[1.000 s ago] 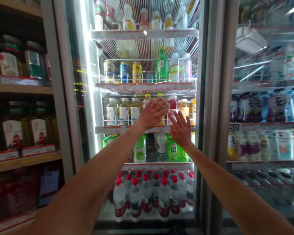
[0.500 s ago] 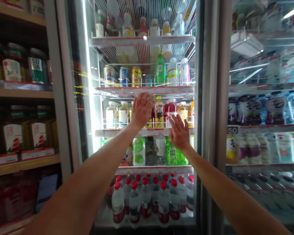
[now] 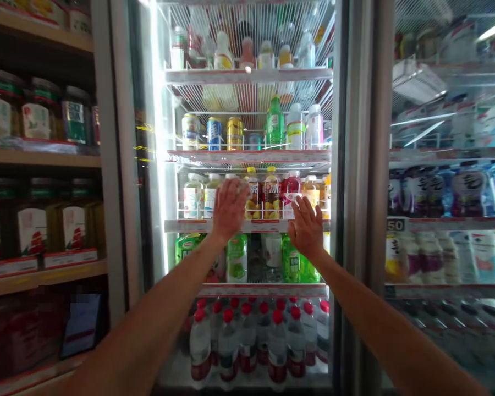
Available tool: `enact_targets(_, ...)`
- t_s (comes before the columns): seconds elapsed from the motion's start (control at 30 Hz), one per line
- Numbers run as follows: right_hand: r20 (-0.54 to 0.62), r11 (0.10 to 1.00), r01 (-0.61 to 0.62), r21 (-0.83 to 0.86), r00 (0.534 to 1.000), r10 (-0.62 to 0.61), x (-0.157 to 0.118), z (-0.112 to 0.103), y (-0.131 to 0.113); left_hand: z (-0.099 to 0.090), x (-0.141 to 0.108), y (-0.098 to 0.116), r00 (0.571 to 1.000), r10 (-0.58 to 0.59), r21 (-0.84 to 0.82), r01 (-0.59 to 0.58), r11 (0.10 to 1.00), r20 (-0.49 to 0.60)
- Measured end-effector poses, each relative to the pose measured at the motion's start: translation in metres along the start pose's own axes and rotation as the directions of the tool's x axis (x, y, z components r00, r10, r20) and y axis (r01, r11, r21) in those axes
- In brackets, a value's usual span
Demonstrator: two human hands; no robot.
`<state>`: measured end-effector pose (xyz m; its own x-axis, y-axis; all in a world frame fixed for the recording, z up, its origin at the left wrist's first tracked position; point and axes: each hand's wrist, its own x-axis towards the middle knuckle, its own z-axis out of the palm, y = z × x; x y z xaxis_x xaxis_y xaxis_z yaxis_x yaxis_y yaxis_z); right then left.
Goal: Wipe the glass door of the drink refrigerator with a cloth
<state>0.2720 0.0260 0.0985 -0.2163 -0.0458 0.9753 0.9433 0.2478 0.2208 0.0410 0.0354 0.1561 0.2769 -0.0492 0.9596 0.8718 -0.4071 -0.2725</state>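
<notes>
Fingers of the left hand (image 3: 230, 209) are extended and close together, those of the right hand (image 3: 306, 228) slightly spread; the right has hold of nothing, while a pale blur at the left fingertips may be a thin cloth, too smeared to tell. Both are raised at mid-frame before the glass door (image 3: 272, 146) of a lit drinks cooler, which fills the centre. Between them stand two yellow-capped tea bottles (image 3: 271, 192). The left hand hides part of the bottle row; the right overlaps the pink-labelled red bottle (image 3: 292, 190) and green bottles (image 3: 291, 261) below. Red-capped water bottles (image 3: 277, 346) crowd lower centre, dark-lidded jars (image 3: 37, 113) upper left, and a metal door frame (image 3: 358, 165) rises right of centre.
</notes>
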Motion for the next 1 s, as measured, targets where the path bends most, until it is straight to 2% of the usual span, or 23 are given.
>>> enact_targets(0.07, -0.008, 1.0, 0.009, -0.014, 1.0, -0.009, 0.001, -0.001, 0.0, 0.007, -0.007, 0.024, 0.971, 0.219, -0.054, -0.215, 0.975, 0.095)
enact_targets(0.13, -0.014, 0.999, 0.019, -0.025, 1.0, -0.02, 0.001, -0.001, 0.0, 0.008, -0.01, 0.028, 0.945, 0.302, -0.071, -0.295, 0.953, 0.123)
enact_targets(0.2, -0.013, 0.999, 0.02, -0.03, 1.0, -0.02, 0.001, -0.001, 0.0, 0.002, -0.01, 0.012, 0.977, 0.197, -0.037, -0.195, 0.98, 0.079)
enact_targets(0.27, -0.007, 1.0, 0.013, -0.02, 1.0, -0.013, 0.0, 0.0, 0.0, -0.006, -0.006, -0.011, 1.0, -0.027, 0.003, 0.027, 1.0, -0.013)
enact_targets(0.33, -0.004, 1.0, 0.004, -0.008, 1.0, -0.004, 0.0, 0.001, 0.0, -0.011, -0.003, -0.024, 0.974, -0.206, 0.028, 0.209, 0.977, -0.097)
enact_targets(0.37, -0.005, 1.0, 0.003, -0.005, 1.0, -0.003, 0.0, 0.001, 0.0, -0.011, -0.003, -0.023, 0.967, -0.229, 0.037, 0.235, 0.971, -0.114)
enact_targets(0.4, -0.007, 1.0, 0.005, -0.006, 1.0, -0.005, -0.001, 0.001, 0.0, -0.009, -0.003, -0.017, 0.974, -0.199, 0.045, 0.205, 0.978, -0.105)
enact_targets(0.47, -0.012, 1.0, 0.014, -0.017, 1.0, -0.014, 0.0, 0.001, 0.0, -0.001, -0.008, 0.005, 0.999, -0.019, 0.044, 0.02, 0.999, -0.032)
enact_targets(0.53, -0.018, 0.999, 0.023, -0.029, 1.0, -0.023, 0.0, 0.0, 0.0, 0.008, -0.014, 0.029, 0.983, 0.18, 0.018, -0.181, 0.983, 0.045)
enact_targets(0.6, -0.016, 0.999, 0.027, -0.029, 1.0, -0.027, 0.0, -0.001, 0.0, 0.013, -0.019, 0.04, 0.957, 0.28, 0.004, -0.281, 0.96, 0.08)
enact_targets(0.67, -0.008, 0.999, 0.023, -0.027, 1.0, -0.023, 0.0, -0.001, 0.001, 0.01, -0.02, 0.03, 0.958, 0.279, 0.015, -0.28, 0.96, 0.067)
enact_targets(0.7, -0.003, 0.999, 0.02, -0.027, 1.0, -0.02, 0.0, 0.0, 0.001, 0.007, -0.019, 0.02, 0.97, 0.24, 0.03, -0.241, 0.97, 0.042)
enact_targets(0.77, 0.008, 1.0, 0.01, -0.028, 1.0, -0.009, 0.0, 0.0, 0.0, -0.001, -0.014, -0.007, 0.995, 0.084, 0.072, -0.081, 0.994, -0.044)
enact_targets(0.83, 0.011, 1.0, 0.001, -0.022, 1.0, -0.001, 0.0, 0.001, 0.0, -0.007, -0.009, -0.025, 0.988, -0.086, 0.095, 0.099, 0.991, -0.132)
enact_targets(0.9, 0.013, 1.0, -0.004, -0.008, 1.0, 0.004, 0.0, 0.001, 0.0, -0.007, -0.007, -0.024, 0.975, -0.153, 0.086, 0.169, 0.982, -0.164)
enact_targets(0.93, 0.015, 1.0, -0.005, -0.002, 1.0, 0.005, 0.0, 0.001, 0.0, -0.004, -0.007, -0.016, 0.979, -0.133, 0.074, 0.145, 0.987, -0.152)
enact_targets(1.0, 0.017, 1.0, -0.002, 0.002, 1.0, 0.002, 0.0, 0.001, 0.001, 0.005, -0.011, 0.009, 0.997, -0.001, 0.051, 0.005, 0.999, -0.083)
